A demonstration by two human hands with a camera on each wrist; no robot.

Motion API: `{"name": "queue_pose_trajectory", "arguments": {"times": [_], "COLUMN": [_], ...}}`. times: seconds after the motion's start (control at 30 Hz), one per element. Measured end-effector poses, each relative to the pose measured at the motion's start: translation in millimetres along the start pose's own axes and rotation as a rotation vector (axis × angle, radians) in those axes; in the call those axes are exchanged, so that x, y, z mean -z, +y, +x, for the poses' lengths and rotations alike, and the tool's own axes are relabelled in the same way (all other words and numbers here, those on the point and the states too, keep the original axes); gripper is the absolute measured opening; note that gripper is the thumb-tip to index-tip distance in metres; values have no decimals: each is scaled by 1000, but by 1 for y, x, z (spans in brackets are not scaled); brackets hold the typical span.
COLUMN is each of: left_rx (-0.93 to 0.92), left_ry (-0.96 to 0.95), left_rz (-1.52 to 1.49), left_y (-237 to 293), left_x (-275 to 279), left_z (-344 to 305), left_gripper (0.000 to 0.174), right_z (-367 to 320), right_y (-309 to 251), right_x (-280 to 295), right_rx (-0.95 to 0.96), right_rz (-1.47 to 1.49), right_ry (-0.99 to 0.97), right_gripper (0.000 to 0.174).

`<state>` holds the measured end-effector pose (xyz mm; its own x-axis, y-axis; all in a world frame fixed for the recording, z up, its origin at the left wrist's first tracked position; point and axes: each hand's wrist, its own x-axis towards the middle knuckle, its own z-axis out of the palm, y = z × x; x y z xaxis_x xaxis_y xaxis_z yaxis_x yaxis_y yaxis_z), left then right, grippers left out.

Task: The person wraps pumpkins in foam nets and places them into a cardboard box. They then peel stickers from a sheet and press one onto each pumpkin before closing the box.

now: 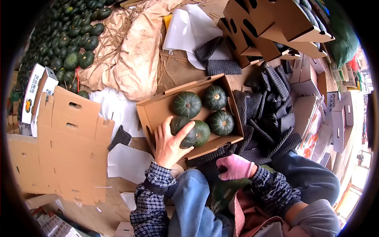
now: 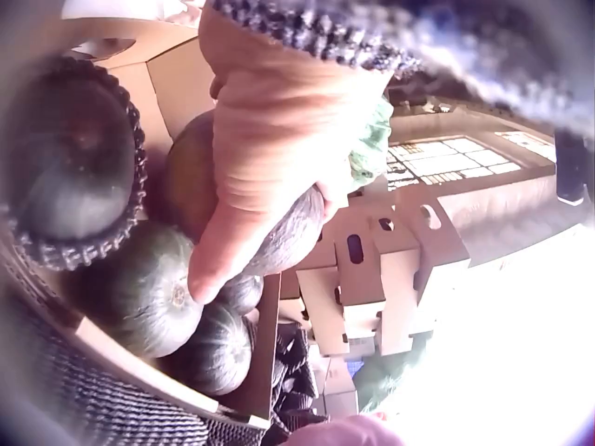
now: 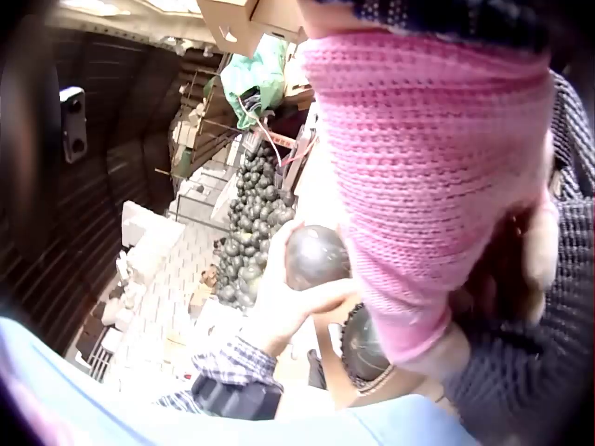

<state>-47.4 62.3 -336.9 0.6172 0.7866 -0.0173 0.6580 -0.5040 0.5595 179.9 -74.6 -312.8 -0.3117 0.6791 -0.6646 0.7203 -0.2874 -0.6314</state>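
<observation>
My bare left hand (image 1: 169, 142) grips a dark green pumpkin (image 1: 181, 128), fingers and thumb spread round it, at the near left of an open cardboard box (image 1: 158, 104). Several other striped green pumpkins (image 1: 187, 104) sit in that box; the held one overlaps a neighbour (image 1: 202, 133). A ribbed dark foam net (image 2: 139, 158) rings one pumpkin in the left wrist view. My right hand (image 1: 235, 166), in a pink knit glove with bare fingertips, is curled above my lap near the box's front edge. Its fingertips pinch a dark ribbed foam net (image 3: 516, 372) in the right wrist view.
Dark foam nets (image 1: 272, 114) are heaped right of the box. Flattened cardboard (image 1: 75, 146) lies left, with white sheets (image 1: 128, 162) beside it. A large pumpkin pile (image 1: 67, 43) fills the back left. Stacked boxes (image 1: 272, 23) stand at the back right.
</observation>
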Motion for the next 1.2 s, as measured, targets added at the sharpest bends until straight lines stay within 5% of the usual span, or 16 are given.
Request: {"name": "queue_pose_trajectory", "arguments": {"times": [0.07,0.17,0.2,0.23,0.33,0.43,0.57,0.73,0.83,0.93,0.97,1.0,1.03,1.1,1.13,1.2], "left_rx": [-68,-167,-110,-50,-162,-139,-100,-21,199,240,410,483,556,273,206,139], "left_ry": [-192,-81,-217,-345,-231,-216,-188,-28,82,-64,-53,-99,-148,-318,-371,-424], "left_rz": [128,23,-287,-597,-732,-819,-1022,-696,-741,-1076,-1662,-1865,-2066,-1743,-1776,-1806], "left_y": [14,56,65,72,80,73,63,65,75,48,46,42,34,8,5,4], "left_x": [-13,8,11,11,6,11,5,22,17,19,25,32,39,35,36,37], "left_z": [-16,-22,-28,-33,-34,-36,-47,-46,-40,-52,-55,-54,-54,-69,-70,-76], "left_gripper": [101,53,47,50,49,42,34,11,34,30,19,14,10,10,15,21], "right_z": [-11,-33,-38,-40,-25,-25,-18,-8,-4,4,7,12,13,7,11,8], "right_y": [-18,-37,-45,-47,-53,-61,-70,-66,-69,-65,-64,-45,-35,-30,-22,-21], "right_x": [22,53,57,50,14,8,-2,-3,-11,4,10,11,9,12,11,4], "right_rx": [-6,-143,-149,-117,274,191,235,178,315,261,232,330,364,579,694,590], "right_rz": [167,145,279,477,1048,1249,1044,1027,799,391,186,317,854,1418,1367,1474], "right_ry": [-84,169,294,399,369,331,473,689,787,842,861,707,417,-37,-150,-199], "right_gripper": [28,27,28,20,25,31,36,28,41,35,34,27,15,9,11,20]}}
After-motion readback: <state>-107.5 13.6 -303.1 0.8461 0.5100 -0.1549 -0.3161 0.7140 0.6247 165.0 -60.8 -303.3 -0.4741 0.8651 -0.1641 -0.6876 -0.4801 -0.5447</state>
